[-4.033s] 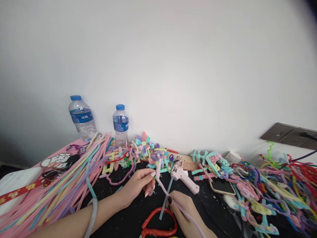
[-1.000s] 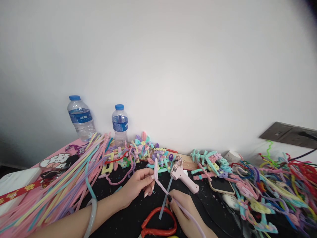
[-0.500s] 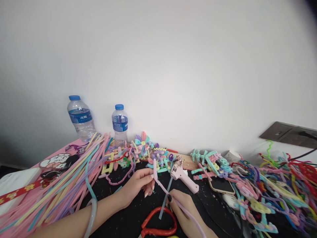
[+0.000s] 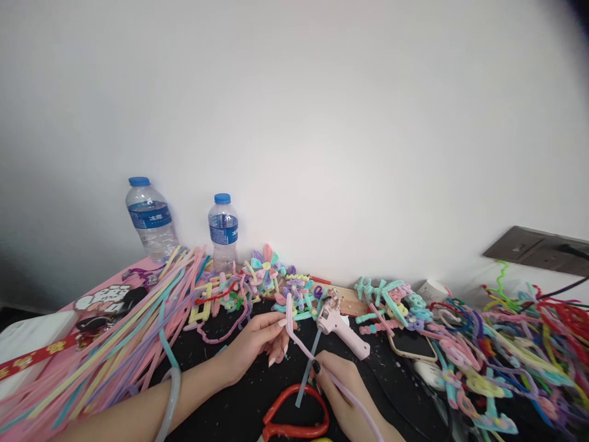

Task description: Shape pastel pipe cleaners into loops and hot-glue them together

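Observation:
A lilac pipe cleaner (image 4: 301, 345) runs between both hands, its far end bent back into a narrow upright fold. My left hand (image 4: 260, 344) pinches it at the fold between thumb and forefinger, the other fingers loosely curled. My right hand (image 4: 343, 390) grips it lower down, and its tail passes over the back of that hand toward the bottom edge. Just beyond lies a pink hot glue gun (image 4: 343, 331), a translucent glue stick (image 4: 306, 374) sticking out of its back end. Red-handled scissors (image 4: 297, 431) rest between my wrists, blades mostly out of frame.
Loose pastel pipe cleaners (image 4: 133, 344) spread across the left. Finished pipe-cleaner shapes (image 4: 267, 267) line the wall, with a tangled heap (image 4: 515, 356) at right. Two water bottles (image 4: 224, 233) (image 4: 151, 221) stand behind. A phone (image 4: 413, 345) and a white mouse (image 4: 429, 373) lie right of the glue gun.
Hardly anything differs. The folded end of the lilac pipe cleaner has shifted very slightly at my left fingertips, and both hands keep their grip.

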`<state>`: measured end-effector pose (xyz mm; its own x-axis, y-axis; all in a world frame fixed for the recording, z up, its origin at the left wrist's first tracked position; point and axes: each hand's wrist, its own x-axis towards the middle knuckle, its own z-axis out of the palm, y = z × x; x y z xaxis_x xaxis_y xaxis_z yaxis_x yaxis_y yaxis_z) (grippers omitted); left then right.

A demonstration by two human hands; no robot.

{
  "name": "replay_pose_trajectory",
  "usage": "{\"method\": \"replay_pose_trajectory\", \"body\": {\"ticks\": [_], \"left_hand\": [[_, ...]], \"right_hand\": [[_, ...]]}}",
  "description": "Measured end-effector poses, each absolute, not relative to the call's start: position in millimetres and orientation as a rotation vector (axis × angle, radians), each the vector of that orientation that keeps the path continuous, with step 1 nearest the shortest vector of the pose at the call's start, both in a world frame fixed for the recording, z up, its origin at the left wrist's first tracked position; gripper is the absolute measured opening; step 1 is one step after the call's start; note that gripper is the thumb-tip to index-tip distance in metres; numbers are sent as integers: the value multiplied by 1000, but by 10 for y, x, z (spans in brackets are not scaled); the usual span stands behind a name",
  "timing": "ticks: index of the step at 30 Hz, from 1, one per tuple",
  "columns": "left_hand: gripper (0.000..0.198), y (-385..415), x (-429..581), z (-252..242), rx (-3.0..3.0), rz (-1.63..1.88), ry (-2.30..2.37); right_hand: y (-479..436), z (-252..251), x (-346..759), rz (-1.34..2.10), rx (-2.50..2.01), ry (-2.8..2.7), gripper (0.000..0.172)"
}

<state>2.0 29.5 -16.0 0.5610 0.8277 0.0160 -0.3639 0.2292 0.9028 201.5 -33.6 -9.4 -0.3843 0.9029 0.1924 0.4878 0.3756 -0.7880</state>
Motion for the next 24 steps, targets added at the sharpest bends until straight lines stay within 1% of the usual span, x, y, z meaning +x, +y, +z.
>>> {"method": "replay_pose_trajectory", "body": {"ticks": [18, 24], "left_hand": [[29, 292, 34, -165, 1062, 890, 554], [34, 291, 35, -151, 1069, 885, 580]], "right_hand": [[-332, -96, 2022, 836, -1188, -2035, 34], [-336, -94, 2025, 836, -1187, -2040, 33]]}}
